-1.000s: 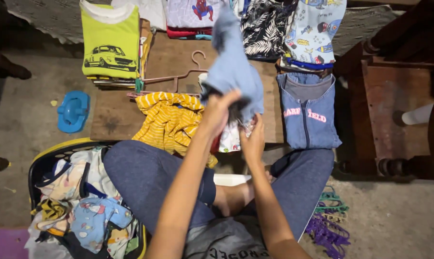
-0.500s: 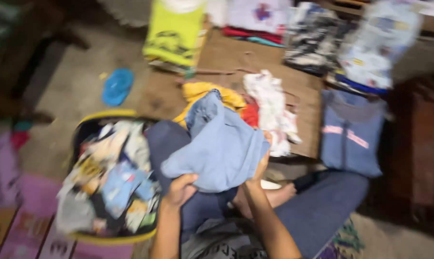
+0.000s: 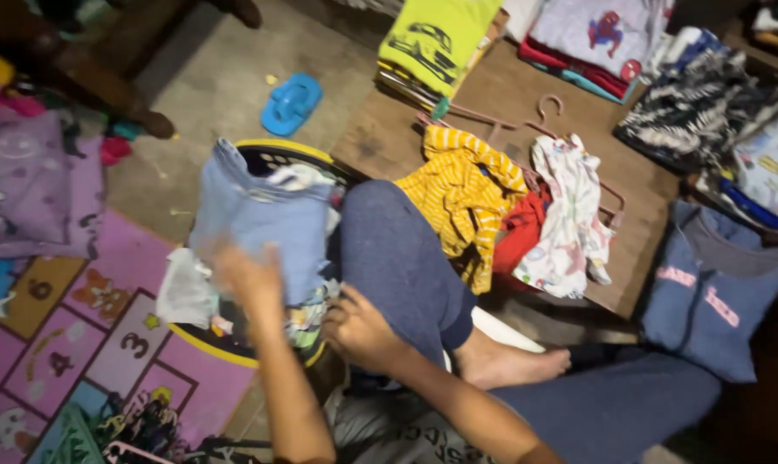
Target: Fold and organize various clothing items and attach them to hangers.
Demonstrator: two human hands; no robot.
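Blue garment [image 3: 260, 219] swung from lap to over basket [image 3: 286, 151], left hand [image 3: 250, 277] gripping; right hand [image 3: 360, 331] released, open.

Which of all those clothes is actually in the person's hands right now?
The plain light-blue garment, lifted over the laundry basket by the blurred left hand. The yellow striped top and the white printed piece lie untouched on the wooden board.

No pkgs, labels, signs or screens visible.
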